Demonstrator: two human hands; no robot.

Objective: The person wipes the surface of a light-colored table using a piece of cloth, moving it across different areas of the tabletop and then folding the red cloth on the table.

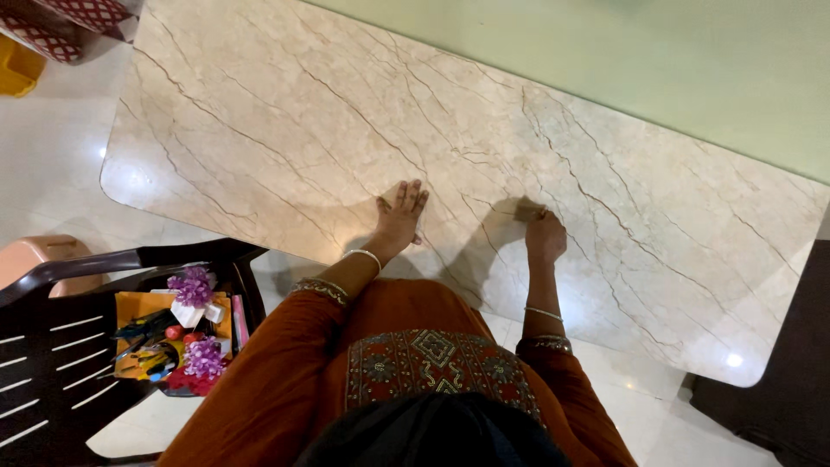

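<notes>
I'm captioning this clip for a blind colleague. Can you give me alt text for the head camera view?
Seen from above, a person in a rust-orange garment rests the left hand flat and the right hand curled on a beige marble table. At their left, a dark plastic chair holds a tray of craft supplies with purple flowers.

The marble table (259,130) fills the upper frame, beige and veined. Its glossy top lies flat, running from upper left to right.
</notes>
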